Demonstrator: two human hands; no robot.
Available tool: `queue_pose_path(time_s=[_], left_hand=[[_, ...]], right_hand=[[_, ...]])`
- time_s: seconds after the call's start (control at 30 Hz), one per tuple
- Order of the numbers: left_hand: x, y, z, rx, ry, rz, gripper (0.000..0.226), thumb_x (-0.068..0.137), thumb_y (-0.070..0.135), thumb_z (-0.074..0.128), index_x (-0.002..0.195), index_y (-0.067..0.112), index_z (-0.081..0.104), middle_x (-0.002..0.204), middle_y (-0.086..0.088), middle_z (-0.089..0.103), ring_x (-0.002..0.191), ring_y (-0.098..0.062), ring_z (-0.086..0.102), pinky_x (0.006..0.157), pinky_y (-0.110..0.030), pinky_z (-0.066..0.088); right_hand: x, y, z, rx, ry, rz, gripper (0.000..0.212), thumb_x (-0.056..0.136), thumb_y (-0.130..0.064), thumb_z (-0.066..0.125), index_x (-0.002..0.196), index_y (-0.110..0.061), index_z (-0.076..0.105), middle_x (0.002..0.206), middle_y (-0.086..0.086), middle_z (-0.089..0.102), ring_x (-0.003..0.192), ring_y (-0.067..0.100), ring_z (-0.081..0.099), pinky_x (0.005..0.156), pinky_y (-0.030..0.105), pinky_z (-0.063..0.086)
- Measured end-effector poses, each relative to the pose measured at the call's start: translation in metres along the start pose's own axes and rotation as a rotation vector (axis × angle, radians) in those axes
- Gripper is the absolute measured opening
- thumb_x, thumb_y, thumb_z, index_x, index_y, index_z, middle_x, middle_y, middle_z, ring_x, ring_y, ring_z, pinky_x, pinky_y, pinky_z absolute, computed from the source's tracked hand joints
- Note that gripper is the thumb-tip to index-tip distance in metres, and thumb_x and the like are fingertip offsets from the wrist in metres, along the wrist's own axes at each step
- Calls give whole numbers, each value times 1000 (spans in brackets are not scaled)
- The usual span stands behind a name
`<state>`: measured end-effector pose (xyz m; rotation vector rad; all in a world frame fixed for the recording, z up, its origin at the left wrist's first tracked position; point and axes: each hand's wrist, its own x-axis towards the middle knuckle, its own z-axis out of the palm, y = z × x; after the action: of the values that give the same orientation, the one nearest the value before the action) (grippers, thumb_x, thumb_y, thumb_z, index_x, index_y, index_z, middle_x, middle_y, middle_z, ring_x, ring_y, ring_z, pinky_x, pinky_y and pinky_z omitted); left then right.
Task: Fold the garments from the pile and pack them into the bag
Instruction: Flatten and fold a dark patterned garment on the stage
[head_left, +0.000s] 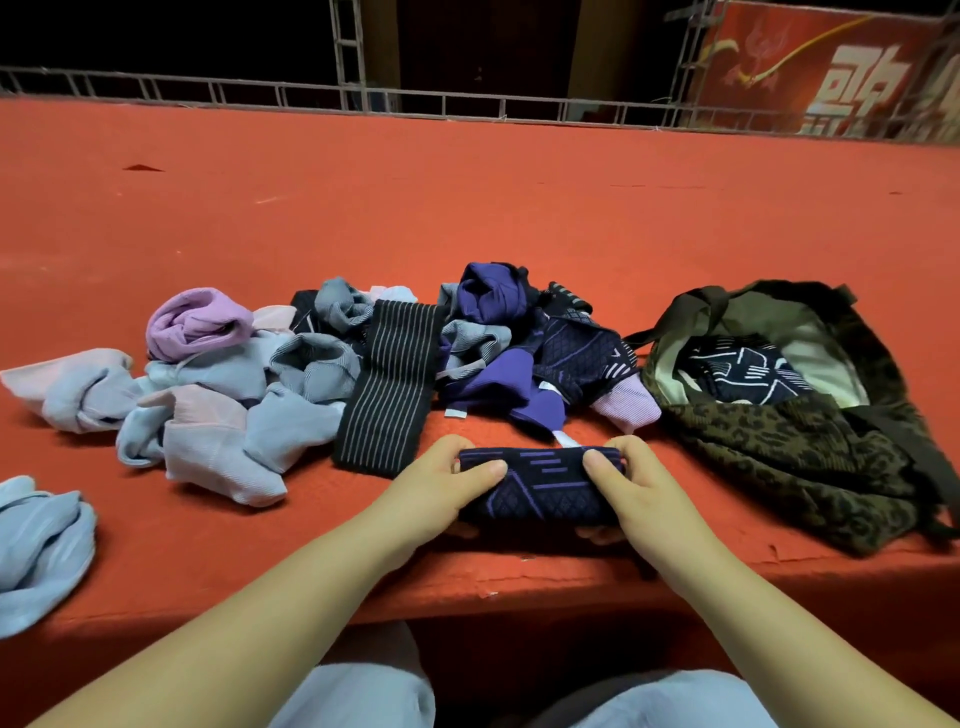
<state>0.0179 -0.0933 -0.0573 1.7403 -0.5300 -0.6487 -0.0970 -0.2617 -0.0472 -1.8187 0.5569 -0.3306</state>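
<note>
1. At the far left edge of the red carpeted platform (467, 218), a crumpled light blue garment (41, 545) lies apart from the others.
2. To its right sits the pile (322, 364) of unfolded garments: pale blue and pink pieces on the left, a lilac rolled piece (197, 319) on top, grey-blue ones behind.
3. A black garment with thin pale stripes (387, 389) lies flat and stretched out in the middle of the pile, its near end just beside the left hand.
4. Right of the stripes are purple pieces (493, 301) and dark navy patterned ones, with small white tags showing; nothing on the tags can be read.
5. The left hand (441, 488) grips the left end of a folded navy garment with a purple diamond pattern (540, 488), thumb on top, fingers curled under.
6. That folded garment lies at the near edge of the platform, in front of the pile and left of the bag.
7. The right hand (634, 493) grips its right end in the same way, thumb on top, fingertips showing underneath.
8. The leopard-print bag (779, 457) lies open at the right, dark straps slack, with a navy garment with white lines (748, 369) already inside it.
9. Far back on the right, a red banner (831, 67) bears large white characters, cut off and not readable.
10. Pale blue trouser knees (363, 696) show at the bottom.
</note>
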Motion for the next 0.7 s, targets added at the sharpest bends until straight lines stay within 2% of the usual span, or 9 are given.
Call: queue_pose_path(time_s=[0.07, 0.13, 0.27, 0.37, 0.43, 0.5, 0.6, 0.67, 0.7], left_hand=[[9, 2, 13, 22, 54, 38, 8, 92, 29, 57, 93, 22, 54, 80, 4, 61, 66, -8, 56, 50, -24, 44], [19, 6, 28, 11, 62, 81, 9, 91, 29, 58, 97, 22, 61, 87, -1, 68, 69, -12, 58, 52, -27, 43], [48, 33, 61, 0, 54, 141, 4, 90, 26, 61, 91, 22, 63, 85, -2, 69, 66, -11, 58, 55, -29, 45], [76, 61, 90, -71, -39, 141, 16, 84, 29, 68, 97, 27, 58, 95, -2, 69, 70, -10, 61, 51, -26, 48], [96, 76, 111, -155, -120, 133, 33, 74, 33, 74, 100, 30, 54, 102, -3, 68, 77, -16, 64, 57, -30, 51], [114, 92, 132, -223, -162, 115, 31, 81, 22, 71, 102, 30, 51, 103, 0, 64, 84, -18, 64, 59, -33, 56], [143, 113, 161, -286, -177, 85, 32, 90, 12, 61, 118, 20, 48, 108, 2, 58, 98, -19, 62, 59, -27, 56], [161, 121, 175, -281, -203, 60, 24, 93, 13, 57, 116, 18, 50, 110, 2, 58, 98, -15, 61, 63, -25, 56], [170, 123, 182, -261, -223, 48, 19, 93, 13, 55, 111, 18, 52, 109, 2, 58, 96, -13, 60, 66, -26, 57]], right_hand=[[3, 0, -9, 58, 30, 6, 10, 95, -26, 52, 102, -21, 47, 90, 3, 61, 51, 22, 65, 52, 34, 52], [6, 0, -24, 112, 56, 27, 19, 94, -23, 55, 111, -22, 46, 94, 5, 61, 52, 20, 64, 54, 33, 51], [17, -7, -76, 175, 63, 32, 36, 89, -13, 62, 121, -19, 45, 101, 5, 67, 76, 18, 67, 68, 37, 53], [30, -16, -119, 138, 108, 20, 35, 89, -12, 63, 117, -20, 44, 92, 3, 65, 62, 18, 62, 51, 27, 49], [44, -18, -147, 109, 179, 35, 35, 89, -15, 64, 117, -20, 43, 94, 5, 64, 59, 18, 62, 50, 25, 46], [58, -16, -173, 105, 249, 66, 34, 88, -20, 65, 116, -18, 46, 99, 7, 64, 60, 18, 63, 49, 24, 46], [82, -8, -207, 114, 294, 87, 19, 90, -23, 63, 106, -15, 55, 92, 6, 66, 56, 13, 64, 46, 21, 46], [99, -3, -222, 133, 293, 87, 4, 93, -22, 59, 92, -17, 61, 84, 3, 66, 55, 10, 62, 50, 21, 47], [109, 1, -229, 147, 296, 87, 8, 94, -21, 58, 89, -17, 62, 84, 3, 66, 58, 11, 62, 55, 23, 48]])
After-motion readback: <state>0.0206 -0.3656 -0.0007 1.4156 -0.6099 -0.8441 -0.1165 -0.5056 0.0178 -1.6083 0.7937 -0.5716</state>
